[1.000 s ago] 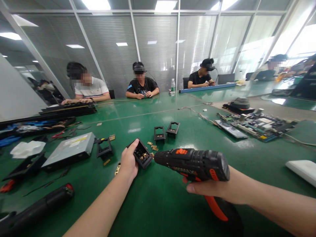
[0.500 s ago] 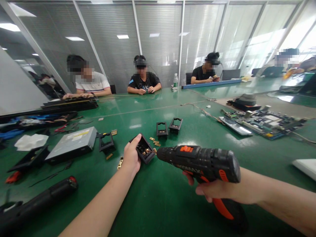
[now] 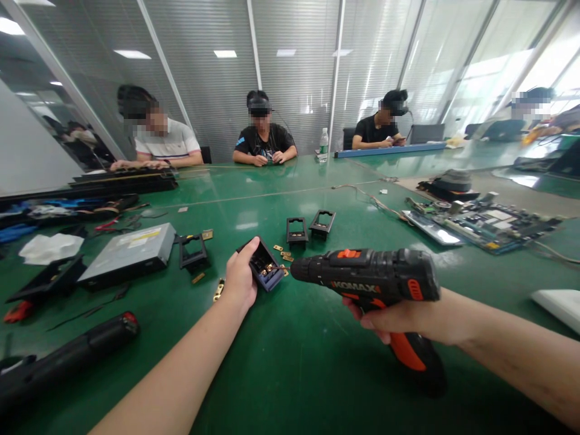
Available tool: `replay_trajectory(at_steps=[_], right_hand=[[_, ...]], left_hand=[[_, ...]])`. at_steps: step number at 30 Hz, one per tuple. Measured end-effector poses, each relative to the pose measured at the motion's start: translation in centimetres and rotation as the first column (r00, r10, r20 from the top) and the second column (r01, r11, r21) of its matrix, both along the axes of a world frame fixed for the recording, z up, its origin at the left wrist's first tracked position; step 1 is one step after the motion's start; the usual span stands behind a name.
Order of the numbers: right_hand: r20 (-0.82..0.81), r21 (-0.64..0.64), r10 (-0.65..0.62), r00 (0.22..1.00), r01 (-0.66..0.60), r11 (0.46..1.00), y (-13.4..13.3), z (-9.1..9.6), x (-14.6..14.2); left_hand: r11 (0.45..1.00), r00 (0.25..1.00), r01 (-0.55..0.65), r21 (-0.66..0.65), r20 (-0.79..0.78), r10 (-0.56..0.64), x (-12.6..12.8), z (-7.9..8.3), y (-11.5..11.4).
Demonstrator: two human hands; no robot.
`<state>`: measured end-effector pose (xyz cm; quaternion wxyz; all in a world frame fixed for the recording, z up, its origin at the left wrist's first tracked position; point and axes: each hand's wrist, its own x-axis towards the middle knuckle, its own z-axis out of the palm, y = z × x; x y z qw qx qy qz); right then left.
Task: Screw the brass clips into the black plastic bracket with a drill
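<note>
Tilted on the green table, a black plastic housing [image 3: 275,279] with brass pieces inside is gripped by my left hand [image 3: 242,272], thumb over its rim. My right hand [image 3: 403,320] is wrapped round the handle of a black and orange cordless drill [image 3: 362,278]. The drill points left, and its thin bit reaches the opening of the housing near the brass pieces. Whether the tip touches a screw is too small to tell. Small brass plates [image 3: 285,256] lie just beyond the housing, and more brass strips [image 3: 219,290] lie beside my left wrist.
Two black housings [image 3: 297,232] stand ahead, and another frame [image 3: 193,252] sits left by a silver disc drive [image 3: 129,254]. A black cylindrical tool [image 3: 67,362] lies front left. Circuit boards [image 3: 493,223] are at right. Several people sit across the table [image 3: 217,199].
The drill has swung slightly, its rear rising and its side label now facing me more. The housing has tilted a little in my left hand. The whole view has shifted slightly.
</note>
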<state>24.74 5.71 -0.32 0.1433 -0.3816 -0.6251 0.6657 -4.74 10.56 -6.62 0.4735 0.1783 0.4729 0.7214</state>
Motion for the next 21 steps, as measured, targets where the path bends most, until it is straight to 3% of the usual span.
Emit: replay_trajectory(at_steps=[12,21], right_hand=[[0.012,0.019,0.018,1.000,-0.018,1.000,-0.6,1.1,-0.4],[0.001,0.012,0.051,0.999,-0.051,0.999,-0.3,0.7,-0.3]], left_hand=[[1.000,1.000,-0.014,0.004,-0.004,0.014,0.1,0.1,0.0],[1.000,1.000,-0.009,0.003,-0.020,0.009,-0.1,-0.1,0.1]])
